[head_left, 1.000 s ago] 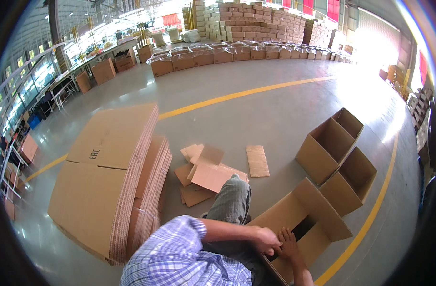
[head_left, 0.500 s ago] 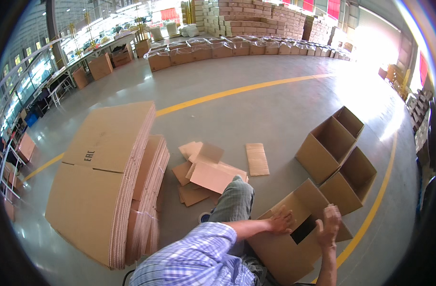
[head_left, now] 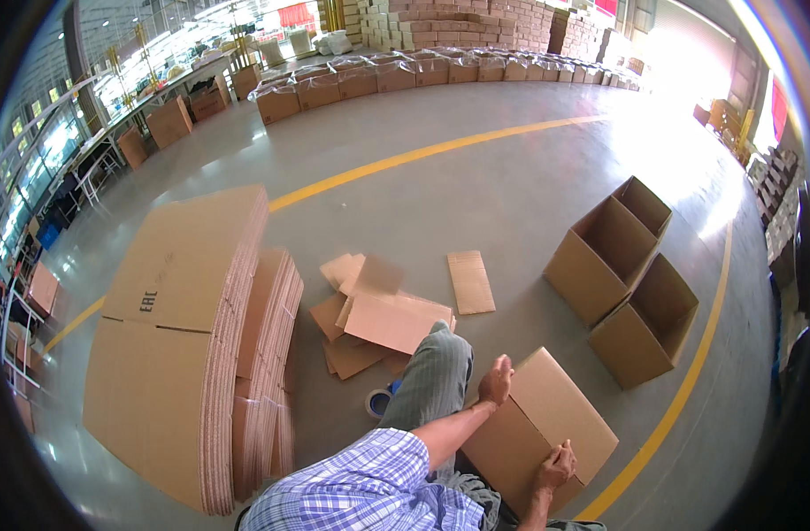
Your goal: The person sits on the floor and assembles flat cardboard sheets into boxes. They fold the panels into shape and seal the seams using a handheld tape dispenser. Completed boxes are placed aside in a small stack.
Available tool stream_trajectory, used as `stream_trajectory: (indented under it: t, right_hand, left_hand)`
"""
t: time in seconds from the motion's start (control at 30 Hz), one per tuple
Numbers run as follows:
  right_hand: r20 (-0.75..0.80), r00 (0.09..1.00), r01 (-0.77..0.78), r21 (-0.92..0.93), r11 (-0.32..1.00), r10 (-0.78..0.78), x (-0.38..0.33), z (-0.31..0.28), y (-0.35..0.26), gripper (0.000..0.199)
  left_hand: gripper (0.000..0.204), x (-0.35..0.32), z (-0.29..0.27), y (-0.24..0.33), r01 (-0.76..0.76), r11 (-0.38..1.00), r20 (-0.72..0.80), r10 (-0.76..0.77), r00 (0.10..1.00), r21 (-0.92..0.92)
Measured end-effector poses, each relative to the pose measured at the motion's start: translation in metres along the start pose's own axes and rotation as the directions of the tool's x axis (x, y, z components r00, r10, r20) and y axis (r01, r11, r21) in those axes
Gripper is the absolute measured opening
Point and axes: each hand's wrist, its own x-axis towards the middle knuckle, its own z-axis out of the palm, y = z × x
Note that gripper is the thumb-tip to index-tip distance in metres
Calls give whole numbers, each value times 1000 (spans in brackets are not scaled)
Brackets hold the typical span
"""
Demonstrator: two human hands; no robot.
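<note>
A brown cardboard box [head_left: 546,416] lies on the floor in front of my knee, a closed face turned up. My left hand [head_left: 496,382] presses on its far left corner, fingers together. On the near right edge of the same box, my right hand [head_left: 555,465] grips with curled fingers. My left arm in a blue checked sleeve [head_left: 369,487] reaches across my grey trouser leg [head_left: 431,380]. A roll of tape [head_left: 378,403] lies on the floor just left of my leg.
Two tall stacks of flat cardboard sheets [head_left: 184,336] stand at the left. Loose cardboard pieces [head_left: 391,314] lie ahead. Two open boxes [head_left: 608,248] [head_left: 652,323] sit at the right by a yellow floor line [head_left: 688,380]. Rows of boxes [head_left: 422,71] line the far side.
The box showed its open inside with flaps a second ago; it has been turned so a closed face is up. Both hands moved from inside the opening to its outer edges.
</note>
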Motion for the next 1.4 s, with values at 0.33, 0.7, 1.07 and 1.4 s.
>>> stream_trajectory:
  t: [0.33, 0.7, 1.07, 1.4]
  right_hand:
    - [445, 437, -883, 378, 279, 782, -5, -11, 155, 60]
    - [493, 595, -747, 48, 664, 634, -58, -25, 174, 77]
    - [14, 847, -445, -528, 723, 531, -25, -18, 108, 47]
    - [335, 942, -44, 60, 997, 21, 23, 27, -29, 17]
  left_hand:
    - [55, 9, 4, 12, -67, 797, 193, -63, 979, 600]
    - [36, -4, 8, 7, -137, 772, 69, 121, 990, 620]
    - [24, 5, 20, -11, -330, 570, 99, 398, 912, 753]
    - [41, -61, 15, 62, -508, 652, 285, 424, 860, 563]
